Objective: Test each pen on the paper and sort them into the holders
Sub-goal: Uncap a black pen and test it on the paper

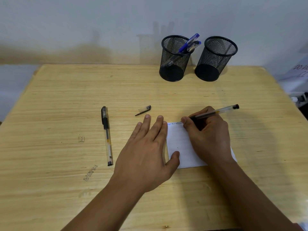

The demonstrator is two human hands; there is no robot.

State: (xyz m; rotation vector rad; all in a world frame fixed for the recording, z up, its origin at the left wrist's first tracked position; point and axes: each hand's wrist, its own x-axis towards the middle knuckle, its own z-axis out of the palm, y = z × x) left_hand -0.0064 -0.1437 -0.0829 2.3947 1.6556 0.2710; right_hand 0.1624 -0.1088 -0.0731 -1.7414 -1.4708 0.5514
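Note:
My right hand [208,132] grips an uncapped clear black pen [218,111], its tip pressed on the top edge of a white paper [179,140] that bears blue writing. My left hand [146,147] lies flat with fingers spread, holding down the paper's left edge. The pen's loose cap [144,110] rests on the table just beyond my left fingers. A capped black pen [106,135] lies to the left. At the back stand two black mesh holders: the left holder [174,64] contains two blue pens [190,43], and the right holder [215,64] looks empty.
The wooden table [58,105] has small pen scribbles on its left part. A grey wall runs behind the holders. White paper with red writing [300,69] and some dark objects sit beyond the table's right edge.

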